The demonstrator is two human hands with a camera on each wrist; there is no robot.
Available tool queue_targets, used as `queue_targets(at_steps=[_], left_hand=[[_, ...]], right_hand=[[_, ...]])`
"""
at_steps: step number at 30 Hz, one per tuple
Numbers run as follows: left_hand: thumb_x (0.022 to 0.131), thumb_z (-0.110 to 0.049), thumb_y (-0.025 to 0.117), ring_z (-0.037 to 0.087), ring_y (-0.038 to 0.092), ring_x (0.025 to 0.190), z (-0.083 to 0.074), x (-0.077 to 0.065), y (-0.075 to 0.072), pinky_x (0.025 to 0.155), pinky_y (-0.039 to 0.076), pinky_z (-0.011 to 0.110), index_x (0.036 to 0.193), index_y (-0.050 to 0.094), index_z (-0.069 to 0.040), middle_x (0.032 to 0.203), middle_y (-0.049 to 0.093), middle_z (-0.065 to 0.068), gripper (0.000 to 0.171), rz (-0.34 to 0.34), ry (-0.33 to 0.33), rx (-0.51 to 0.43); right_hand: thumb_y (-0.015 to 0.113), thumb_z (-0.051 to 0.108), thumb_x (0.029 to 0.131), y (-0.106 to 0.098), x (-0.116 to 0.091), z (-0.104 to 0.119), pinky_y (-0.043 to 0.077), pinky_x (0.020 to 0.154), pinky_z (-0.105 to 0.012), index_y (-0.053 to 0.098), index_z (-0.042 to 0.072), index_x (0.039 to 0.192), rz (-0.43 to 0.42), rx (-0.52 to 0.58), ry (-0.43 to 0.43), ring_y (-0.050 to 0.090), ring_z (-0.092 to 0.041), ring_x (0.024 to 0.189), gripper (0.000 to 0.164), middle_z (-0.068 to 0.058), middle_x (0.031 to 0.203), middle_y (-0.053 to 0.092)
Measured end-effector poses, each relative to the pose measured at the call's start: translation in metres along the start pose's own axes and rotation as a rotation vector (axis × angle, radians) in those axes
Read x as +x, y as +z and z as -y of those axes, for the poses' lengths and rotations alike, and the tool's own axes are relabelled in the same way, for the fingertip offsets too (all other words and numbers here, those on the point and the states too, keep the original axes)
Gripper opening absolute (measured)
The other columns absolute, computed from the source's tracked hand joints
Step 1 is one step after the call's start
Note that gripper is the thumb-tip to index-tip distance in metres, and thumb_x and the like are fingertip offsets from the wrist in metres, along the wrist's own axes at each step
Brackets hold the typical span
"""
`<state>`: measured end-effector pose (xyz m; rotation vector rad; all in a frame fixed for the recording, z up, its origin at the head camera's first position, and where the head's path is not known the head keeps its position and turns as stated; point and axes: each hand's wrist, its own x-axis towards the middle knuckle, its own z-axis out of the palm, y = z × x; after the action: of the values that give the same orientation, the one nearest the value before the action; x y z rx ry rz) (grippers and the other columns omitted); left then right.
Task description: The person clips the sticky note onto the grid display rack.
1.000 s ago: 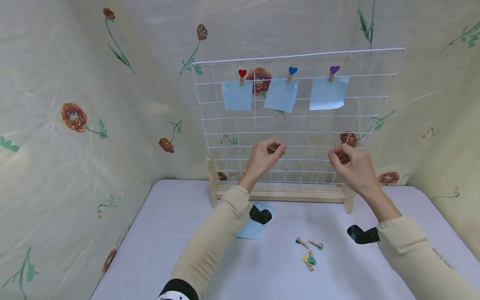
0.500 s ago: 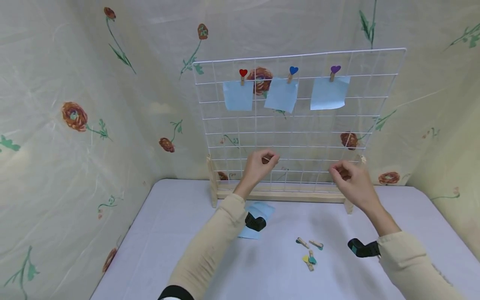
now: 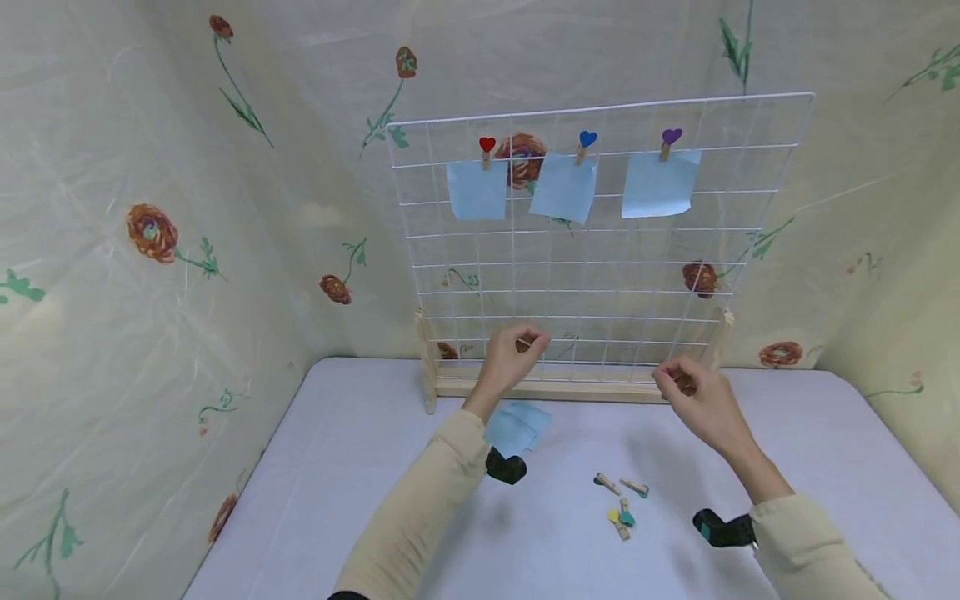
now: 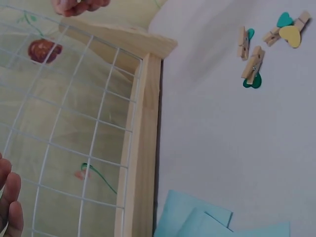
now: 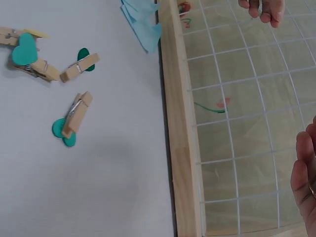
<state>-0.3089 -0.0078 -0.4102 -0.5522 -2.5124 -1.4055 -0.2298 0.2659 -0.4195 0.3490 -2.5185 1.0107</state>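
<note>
The left wrist view crops the left hand (image 4: 10,201) and blue paper sheets (image 4: 192,216); in the head view, the right hand (image 3: 703,407) hides one end of the wooden rail (image 3: 570,390).

The head view looks forward and down over the table (image 3: 322,467); nearer wrist views share clothespins (image 4: 254,65) and grid (image 4: 98,120)

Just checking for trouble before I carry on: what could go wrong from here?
The loose blue notes overlap, so two might lift together. The yellow-heart clothespin and a teal-heart clothespin lie bunched, so grabbing one could drag both. The middle hung note tilts; it might swivel if the grid is bumped.
</note>
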Motion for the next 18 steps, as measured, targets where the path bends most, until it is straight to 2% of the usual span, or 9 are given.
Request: queue_targets(at_steps=[6,13,18], left_hand=[[0.094,-0.031,0.057,0.011,0.061,0.088,0.011,-0.010,0.003,0.078,0.051,0.022,0.101,0.069,-0.016,0.095,0.068,-0.002,0.021,0.004,-0.062,0.004],[0.094,-0.026,0.058,0.013,0.062,0.087,0.024,-0.022,0.004,0.077,0.051,0.021,0.099,0.070,-0.012,0.094,0.070,0.001,0.019,-0.010,-0.041,0.026],[0.094,-0.024,0.059,0.013,0.062,0.086,0.039,-0.034,0.006,0.075,0.051,0.019,0.098,0.070,-0.011,0.092,0.070,0.002,0.017,-0.019,-0.065,0.030]], right_hand=[[0.053,0.023,0.097,0.004,-0.009,-0.005,0.046,0.059,-0.016,0.061,0.005,0.102,0.023,-0.015,0.045,0.053,-0.008,0.069,0.021,-0.008,0.084,0.062],[0.053,0.023,0.097,0.011,-0.020,-0.010,0.047,0.058,-0.017,0.061,0.005,0.102,0.031,0.001,0.087,0.057,-0.010,0.068,0.021,-0.009,0.084,0.063],[0.053,0.025,0.097,0.018,-0.028,-0.015,0.048,0.057,-0.018,0.061,0.005,0.102,0.057,0.006,0.128,0.058,-0.013,0.070,0.022,-0.009,0.085,0.063]])
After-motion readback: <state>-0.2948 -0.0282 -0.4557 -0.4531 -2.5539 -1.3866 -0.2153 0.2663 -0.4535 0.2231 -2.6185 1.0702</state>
